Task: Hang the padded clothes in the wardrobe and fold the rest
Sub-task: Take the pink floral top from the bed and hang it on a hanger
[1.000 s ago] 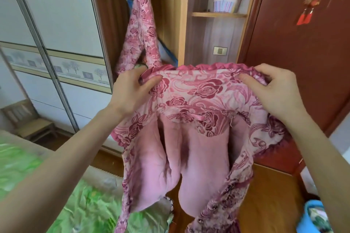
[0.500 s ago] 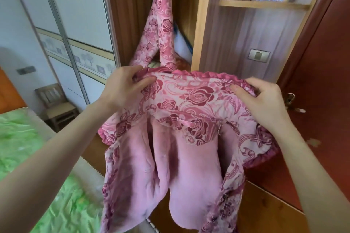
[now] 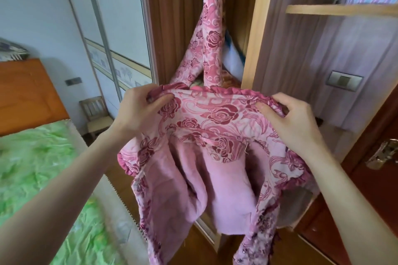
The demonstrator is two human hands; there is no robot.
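While spread open, jacket in both hands.

Hanging floral sleeve blocks the narrow wardrobe opening; shelf juts right.

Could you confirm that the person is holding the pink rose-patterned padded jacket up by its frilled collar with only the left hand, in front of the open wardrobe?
Not quite: both hands hold it. In the head view the left hand and the right hand each grip the frilled collar of the padded jacket, in front of the open wardrobe.
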